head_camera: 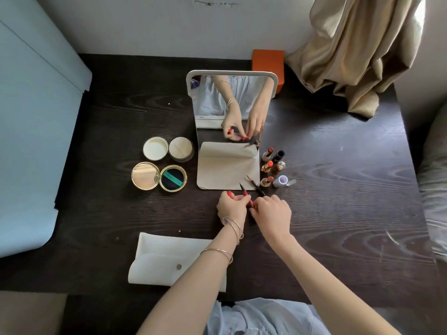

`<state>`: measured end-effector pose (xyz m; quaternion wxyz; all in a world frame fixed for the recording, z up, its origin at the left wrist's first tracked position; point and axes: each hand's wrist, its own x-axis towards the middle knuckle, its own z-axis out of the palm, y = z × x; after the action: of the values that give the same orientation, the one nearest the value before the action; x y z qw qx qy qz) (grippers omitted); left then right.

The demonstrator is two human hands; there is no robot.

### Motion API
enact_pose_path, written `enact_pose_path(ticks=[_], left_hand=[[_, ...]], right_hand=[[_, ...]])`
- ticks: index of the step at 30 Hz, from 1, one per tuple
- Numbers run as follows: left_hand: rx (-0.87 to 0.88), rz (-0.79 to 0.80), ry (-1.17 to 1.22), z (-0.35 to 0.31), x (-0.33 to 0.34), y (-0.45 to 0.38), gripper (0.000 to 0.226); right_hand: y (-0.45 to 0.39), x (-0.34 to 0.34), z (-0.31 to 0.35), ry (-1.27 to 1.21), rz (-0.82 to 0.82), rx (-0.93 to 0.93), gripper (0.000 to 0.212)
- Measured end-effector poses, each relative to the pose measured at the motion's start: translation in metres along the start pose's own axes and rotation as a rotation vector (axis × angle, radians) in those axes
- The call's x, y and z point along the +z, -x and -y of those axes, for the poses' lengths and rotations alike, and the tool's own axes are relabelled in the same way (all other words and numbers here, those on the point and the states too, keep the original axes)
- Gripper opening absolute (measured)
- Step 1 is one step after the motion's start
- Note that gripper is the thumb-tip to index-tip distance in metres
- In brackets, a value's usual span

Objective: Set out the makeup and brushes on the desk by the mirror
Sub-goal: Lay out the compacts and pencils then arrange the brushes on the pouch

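Head view, the only one. Mirror (231, 102) stands upright on its folded cream base (225, 169), mid-desk (350, 165). Left of the base: an open round jar (181, 149) with its lid (155, 148) beside it, and an open gold compact (159, 176) showing a pale pan and a dark puff with a green band. Right of the base: three uncapped lipsticks (267, 166) standing upright in a column, their caps (278, 165) just beside them. Left hand (232, 205) and right hand (272, 210) meet just in front of the base. Left fingers are curled around a thin red-handled brush (246, 195), tip pointing toward the mirror; right fingers are curled around a second thin dark brush (256, 187), its tip lying over the base corner. Both grips closed on the brushes; exact finger placement hidden behind knuckles. Judgement: brushes are light, stiff, slim and likely to roll on the bare wood; hold mid-handle, keep bristles off the desk, lay them parallel. Standing lipsticks look tippy; the exposed bullets are soft and smear-prone, so approach from the near side. An empty white pouch (169, 259) lies near the desk's front edge. Orange box (267, 60) behind the mirror. No brand, label or writing legible anywhere.
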<state>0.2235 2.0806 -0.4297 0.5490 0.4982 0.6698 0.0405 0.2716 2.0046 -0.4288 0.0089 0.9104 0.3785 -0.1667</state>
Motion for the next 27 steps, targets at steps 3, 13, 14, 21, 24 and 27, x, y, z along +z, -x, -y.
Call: enact_pose_path(ticks=[3, 13, 14, 21, 24, 27], left_hand=[[0.034, 0.010, -0.059, 0.0029, 0.0057, -0.0032, 0.032], [0.082, 0.013, -0.109, 0.0074, 0.0084, -0.0080, 0.025], [0.088, 0.017, -0.119, 0.0074, 0.0081, -0.0080, 0.025], [0.163, 0.033, -0.235, 0.0041, 0.0050, -0.0047, 0.025], [0.163, 0.046, -0.223, 0.0054, 0.0050, -0.0057, 0.024], [0.171, 0.058, -0.210, 0.0055, 0.0041, -0.0057, 0.025]], right_hand=[[0.0016, 0.0005, -0.0006, 0.057, -0.054, 0.000, 0.016], [-0.0001, 0.0077, -0.0058, 0.060, -0.146, 0.054, 0.015], [-0.0002, 0.0081, -0.0060, 0.059, -0.150, 0.054, 0.015], [-0.0001, 0.0099, -0.0086, 0.036, -0.143, 0.113, 0.013], [-0.0005, 0.0094, -0.0086, 0.026, -0.119, 0.118, 0.018], [0.0005, 0.0082, -0.0089, -0.008, -0.096, 0.130, 0.024]])
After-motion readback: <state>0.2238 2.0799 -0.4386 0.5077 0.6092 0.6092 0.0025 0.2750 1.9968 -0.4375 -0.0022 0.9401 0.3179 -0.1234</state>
